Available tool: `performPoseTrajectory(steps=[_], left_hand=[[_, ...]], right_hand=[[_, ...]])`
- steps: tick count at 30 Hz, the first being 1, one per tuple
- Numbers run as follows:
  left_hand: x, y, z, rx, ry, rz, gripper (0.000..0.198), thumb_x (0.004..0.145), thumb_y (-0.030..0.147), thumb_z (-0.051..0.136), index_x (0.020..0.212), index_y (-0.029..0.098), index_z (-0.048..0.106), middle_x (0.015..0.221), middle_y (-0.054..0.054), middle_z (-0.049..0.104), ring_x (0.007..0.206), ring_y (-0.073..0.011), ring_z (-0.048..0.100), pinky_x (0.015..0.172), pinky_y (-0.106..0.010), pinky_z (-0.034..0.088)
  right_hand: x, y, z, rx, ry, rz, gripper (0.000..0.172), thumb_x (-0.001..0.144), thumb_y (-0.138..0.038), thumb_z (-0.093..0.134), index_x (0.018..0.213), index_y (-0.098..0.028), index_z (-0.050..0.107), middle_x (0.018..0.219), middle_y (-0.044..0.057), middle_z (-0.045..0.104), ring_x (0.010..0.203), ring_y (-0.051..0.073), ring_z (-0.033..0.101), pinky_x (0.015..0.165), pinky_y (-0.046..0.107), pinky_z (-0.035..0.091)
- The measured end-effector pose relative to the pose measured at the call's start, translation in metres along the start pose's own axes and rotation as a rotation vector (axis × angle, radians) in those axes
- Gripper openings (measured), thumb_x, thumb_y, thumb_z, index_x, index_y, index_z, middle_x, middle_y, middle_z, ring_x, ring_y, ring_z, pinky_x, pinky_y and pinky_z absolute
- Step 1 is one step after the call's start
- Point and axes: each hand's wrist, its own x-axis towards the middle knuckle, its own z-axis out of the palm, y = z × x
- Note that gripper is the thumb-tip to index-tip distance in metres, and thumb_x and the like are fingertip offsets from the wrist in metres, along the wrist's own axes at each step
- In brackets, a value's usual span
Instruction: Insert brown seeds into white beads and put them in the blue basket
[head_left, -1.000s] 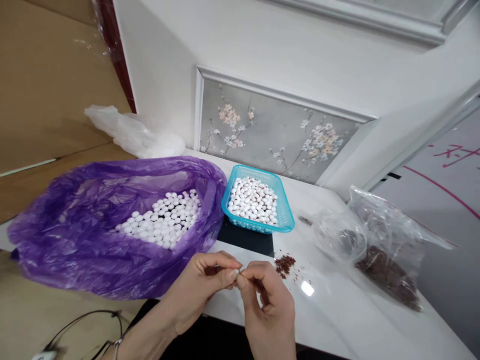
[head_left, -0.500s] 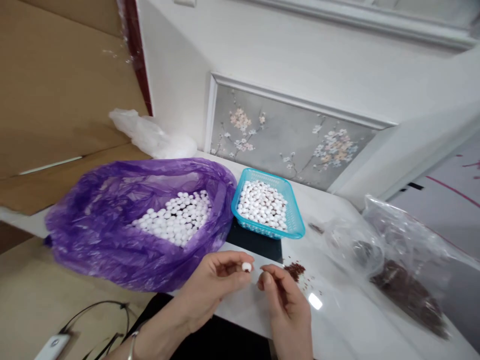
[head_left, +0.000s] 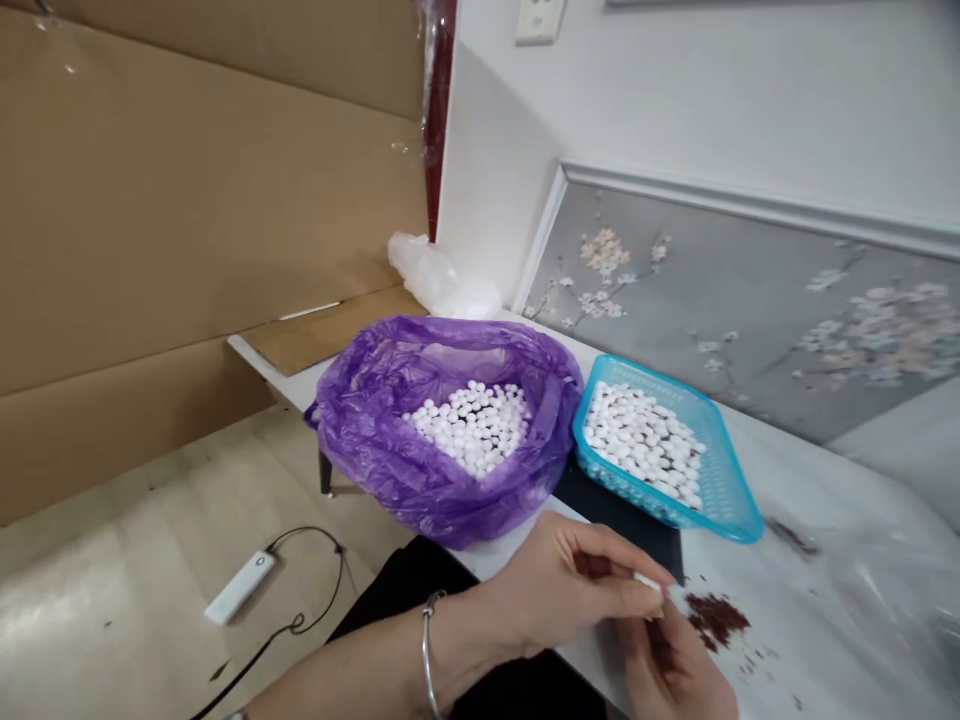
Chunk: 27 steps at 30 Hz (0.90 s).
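Note:
Between the thumb and fingers of my left hand (head_left: 555,590) is a small white ball (head_left: 646,580), mostly covered by the fingertips. My right hand (head_left: 679,665) is brought up against it, its fingers pinched together; whatever they hold is hidden. A pile of tiny dark red-brown pieces (head_left: 716,618) lies just beyond my right hand. Up and left, a purple plastic bag (head_left: 360,420) stands open with many white balls (head_left: 480,430) inside. To its right, a blue basket (head_left: 739,500) holds more white balls, some showing dark red-brown spots.
Under the basket sits a black flat object (head_left: 600,500) on the white table (head_left: 750,570). Clear plastic (head_left: 892,600) lies at the right. A crumpled white bag (head_left: 442,285) rests behind the purple one. On the floor is a white device (head_left: 240,588) with a black cable.
The view has swung left, so the things appear farther right. My hands, apart before, now meet at the white ball, the right one partly behind the left.

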Motion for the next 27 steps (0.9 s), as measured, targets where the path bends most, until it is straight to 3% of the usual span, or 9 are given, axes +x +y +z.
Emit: performPoseTrajectory(steps=[5, 8, 11, 14, 16, 18, 21, 24, 27], left_hand=[[0.029, 0.01, 0.002, 0.193, 0.083, 0.063, 0.021, 0.07, 0.023, 0.074, 0.088, 0.014, 0.078, 0.077, -0.007, 0.076, 0.07, -0.017, 0.066, 0.069, -0.028, 0.05], [0.061, 0.024, 0.005, 0.24, 0.085, 0.133, 0.037, 0.075, 0.028, 0.071, 0.109, 0.014, 0.071, 0.109, -0.011, 0.073, 0.099, -0.0225, 0.065, 0.09, -0.032, 0.048], [0.082, 0.035, 0.013, 0.265, 0.031, 0.155, 0.057, 0.076, 0.028, 0.072, 0.13, 0.016, 0.057, 0.141, -0.013, 0.053, 0.122, -0.0252, 0.054, 0.105, -0.034, 0.038], [0.08, 0.037, 0.018, 0.31, -0.007, 0.181, 0.068, 0.078, 0.028, 0.068, 0.141, 0.018, 0.043, 0.152, -0.012, 0.037, 0.125, -0.0276, 0.051, 0.107, -0.038, 0.035], [0.071, 0.037, 0.017, 0.342, -0.041, 0.204, 0.064, 0.082, 0.028, 0.063, 0.141, 0.019, 0.042, 0.151, -0.011, 0.039, 0.121, -0.0277, 0.055, 0.105, -0.04, 0.038], [0.061, 0.043, 0.008, 0.42, -0.046, 0.214, 0.054, 0.083, 0.028, 0.061, 0.135, 0.017, 0.052, 0.14, -0.012, 0.054, 0.115, -0.0269, 0.06, 0.099, -0.038, 0.044], [0.046, 0.067, -0.019, 0.714, 0.042, 0.272, 0.034, 0.082, 0.027, 0.061, 0.112, 0.016, 0.07, 0.112, -0.01, 0.073, 0.102, -0.0262, 0.066, 0.09, -0.035, 0.048], [0.029, 0.101, -0.054, 1.088, 0.187, 0.352, 0.025, 0.08, 0.025, 0.059, 0.099, 0.023, 0.076, 0.105, -0.004, 0.076, 0.098, -0.0269, 0.065, 0.086, -0.033, 0.046], [0.014, 0.123, -0.084, 1.292, 0.193, 0.254, 0.026, 0.08, 0.026, 0.057, 0.098, 0.026, 0.076, 0.104, -0.003, 0.076, 0.096, -0.0279, 0.066, 0.084, -0.031, 0.045]], right_hand=[[0.003, -0.008, 0.008, 0.179, -0.045, -0.114, 0.028, 0.085, -0.045, 0.053, 0.086, -0.02, 0.067, 0.079, 0.003, 0.069, 0.074, 0.019, 0.063, 0.07, 0.024, 0.047], [0.007, -0.014, 0.012, 0.261, -0.036, -0.169, 0.024, 0.088, -0.04, 0.052, 0.084, -0.021, 0.067, 0.079, 0.002, 0.068, 0.073, 0.017, 0.063, 0.069, 0.022, 0.046], [0.009, -0.016, 0.014, 0.271, -0.007, -0.19, 0.022, 0.088, -0.038, 0.052, 0.081, -0.022, 0.067, 0.074, 0.001, 0.066, 0.069, 0.015, 0.062, 0.066, 0.021, 0.046], [0.008, -0.014, 0.014, 0.296, 0.005, -0.206, 0.022, 0.088, -0.038, 0.053, 0.08, -0.022, 0.067, 0.072, 0.001, 0.066, 0.066, 0.016, 0.062, 0.064, 0.022, 0.047], [0.008, -0.012, 0.014, 0.311, -0.003, -0.214, 0.022, 0.088, -0.038, 0.053, 0.081, -0.021, 0.067, 0.073, 0.001, 0.066, 0.065, 0.016, 0.062, 0.064, 0.022, 0.047], [0.008, -0.011, 0.014, 0.31, -0.007, -0.228, 0.022, 0.088, -0.039, 0.054, 0.082, -0.021, 0.068, 0.075, 0.002, 0.067, 0.066, 0.016, 0.062, 0.065, 0.022, 0.048], [0.007, -0.01, 0.013, 0.293, -0.002, -0.262, 0.022, 0.087, -0.039, 0.056, 0.082, -0.021, 0.068, 0.075, 0.002, 0.066, 0.068, 0.016, 0.062, 0.066, 0.022, 0.048], [0.007, -0.008, 0.014, 0.272, -0.027, -0.281, 0.021, 0.088, -0.038, 0.055, 0.083, -0.021, 0.067, 0.075, 0.002, 0.066, 0.067, 0.016, 0.061, 0.064, 0.022, 0.047], [0.008, -0.006, 0.015, 0.237, -0.049, -0.293, 0.021, 0.089, -0.037, 0.054, 0.084, -0.022, 0.067, 0.076, 0.002, 0.066, 0.068, 0.016, 0.061, 0.066, 0.023, 0.046]])
